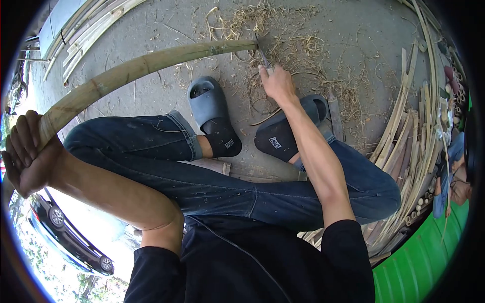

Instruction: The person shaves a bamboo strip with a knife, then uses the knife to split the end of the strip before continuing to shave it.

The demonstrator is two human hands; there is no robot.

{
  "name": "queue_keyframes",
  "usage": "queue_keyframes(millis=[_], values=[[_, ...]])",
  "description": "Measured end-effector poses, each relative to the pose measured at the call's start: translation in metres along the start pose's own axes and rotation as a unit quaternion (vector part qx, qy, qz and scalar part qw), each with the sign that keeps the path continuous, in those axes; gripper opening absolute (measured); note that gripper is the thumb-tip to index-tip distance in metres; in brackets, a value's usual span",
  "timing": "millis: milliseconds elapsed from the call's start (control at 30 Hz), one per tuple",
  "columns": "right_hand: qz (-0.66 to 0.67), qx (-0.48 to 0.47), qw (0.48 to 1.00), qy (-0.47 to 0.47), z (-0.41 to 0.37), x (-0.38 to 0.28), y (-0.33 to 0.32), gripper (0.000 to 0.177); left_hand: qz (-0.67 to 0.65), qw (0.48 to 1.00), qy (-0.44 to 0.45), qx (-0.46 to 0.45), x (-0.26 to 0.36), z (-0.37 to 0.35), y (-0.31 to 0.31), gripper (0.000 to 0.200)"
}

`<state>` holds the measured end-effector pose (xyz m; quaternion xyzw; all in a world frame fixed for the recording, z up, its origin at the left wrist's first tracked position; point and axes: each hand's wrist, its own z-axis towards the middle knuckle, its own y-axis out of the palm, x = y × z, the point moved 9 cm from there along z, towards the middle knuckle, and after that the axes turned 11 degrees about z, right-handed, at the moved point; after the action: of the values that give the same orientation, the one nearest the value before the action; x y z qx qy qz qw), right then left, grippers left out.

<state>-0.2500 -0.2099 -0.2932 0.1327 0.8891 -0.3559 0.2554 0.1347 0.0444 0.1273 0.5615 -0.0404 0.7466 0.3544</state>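
My left hand (pixel 31 154) is wrapped around the near end of a long greenish bamboo pole (pixel 136 68), far out at the left. The pole looks bowed in this wide view and runs over my left knee to a far end above the ground. At that far end, my right hand (pixel 278 82) grips a knife (pixel 261 49), its thin dark blade right against the bamboo's tip. The knife's handle is mostly hidden in my fingers. Pale curled shavings (pixel 303 50) lie on the ground around and beyond the blade.
My feet, in grey slides (pixel 209 98), stand apart below the pole. Bundles of bamboo strips (pixel 404 136) lie at the right, beside a green ribbed surface (pixel 419 262) and another person (pixel 458 177). More strips (pixel 96 38) lie upper left. A parked car (pixel 70 235) shows lower left.
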Motion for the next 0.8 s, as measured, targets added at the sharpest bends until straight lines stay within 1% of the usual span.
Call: queue_keyframes(millis=[33, 67, 100, 133, 200, 267, 300, 333, 400, 433, 467, 500, 533, 567, 600, 667, 733, 767, 800], values=[[0.001, 0.0, 1.0, 0.0, -0.003, 0.0, 0.008, 0.062, -0.012, 1.0, 0.004, -0.004, 0.0, -0.002, 0.001, 0.024], [0.011, 0.043, 0.998, -0.05, -0.012, -0.007, 0.012, 0.062, -0.008, 1.0, 0.003, -0.001, -0.002, -0.006, -0.001, 0.024], [0.021, 0.085, 0.992, -0.094, -0.024, -0.008, 0.014, 0.061, 0.011, 0.999, 0.009, 0.032, -0.004, -0.009, -0.004, 0.029], [0.021, 0.087, 0.992, -0.092, -0.02, -0.002, 0.013, 0.061, 0.024, 0.998, 0.022, 0.061, -0.005, -0.01, -0.006, 0.034], [-0.001, 0.048, 0.999, -0.014, -0.003, 0.007, 0.005, 0.061, 0.007, 0.999, 0.028, 0.038, -0.005, -0.006, -0.012, 0.036], [0.017, 0.053, 0.998, -0.033, -0.015, -0.003, 0.01, 0.061, -0.017, 1.0, -0.009, 0.009, -0.01, -0.002, -0.018, 0.036], [0.028, 0.049, 0.997, -0.05, -0.022, -0.009, 0.012, 0.062, -0.009, 1.0, -0.007, 0.024, -0.01, -0.004, -0.019, 0.036], [0.028, 0.048, 0.997, -0.047, -0.024, -0.008, 0.01, 0.062, -0.009, 1.0, -0.01, 0.024, -0.011, -0.005, -0.018, 0.036], [0.006, 0.035, 0.999, -0.012, -0.017, -0.003, 0.001, 0.062, -0.009, 1.0, 0.002, -0.003, -0.01, -0.006, -0.01, 0.035], [-0.006, 0.013, 1.0, -0.001, -0.006, -0.002, -0.001, 0.06, -0.013, 1.0, 0.008, -0.006, -0.011, -0.01, 0.003, 0.035], [-0.004, 0.015, 1.0, -0.004, -0.005, -0.001, -0.001, 0.06, 0.027, 0.998, 0.049, -0.003, -0.007, -0.018, 0.014, 0.036], [-0.012, 0.025, 0.999, -0.042, -0.014, -0.013, -0.006, 0.059, 0.068, 0.994, 0.087, 0.001, -0.003, -0.025, 0.02, 0.037], [-0.021, 0.032, 0.996, -0.079, -0.021, -0.024, -0.009, 0.058, 0.072, 0.994, 0.087, 0.003, -0.003, -0.023, 0.012, 0.037], [-0.023, 0.026, 0.996, -0.078, -0.021, -0.024, -0.01, 0.058, -0.038, 0.991, 0.061, -0.112, -0.006, -0.019, 0.016, 0.039], [-0.034, 0.015, 0.997, -0.067, -0.016, -0.021, -0.015, 0.057, -0.149, 0.962, 0.035, -0.225, -0.005, -0.021, 0.019, 0.04], [-0.043, 0.015, 0.997, -0.055, -0.007, -0.013, -0.027, 0.056, -0.141, 0.965, 0.053, -0.217, -0.003, -0.018, 0.008, 0.041], [-0.06, -0.01, 0.997, -0.051, -0.005, -0.016, -0.027, 0.055, -0.193, 0.953, 0.048, -0.226, -0.004, -0.021, 0.019, 0.042], [-0.02, -0.014, 0.996, -0.083, -0.012, -0.02, -0.023, 0.054, -0.198, 0.951, 0.048, -0.233, -0.004, -0.022, 0.021, 0.041], [-0.023, -0.02, 0.996, -0.08, -0.013, -0.019, -0.017, 0.054, -0.195, 0.953, 0.043, -0.228, -0.004, -0.023, 0.019, 0.041]])
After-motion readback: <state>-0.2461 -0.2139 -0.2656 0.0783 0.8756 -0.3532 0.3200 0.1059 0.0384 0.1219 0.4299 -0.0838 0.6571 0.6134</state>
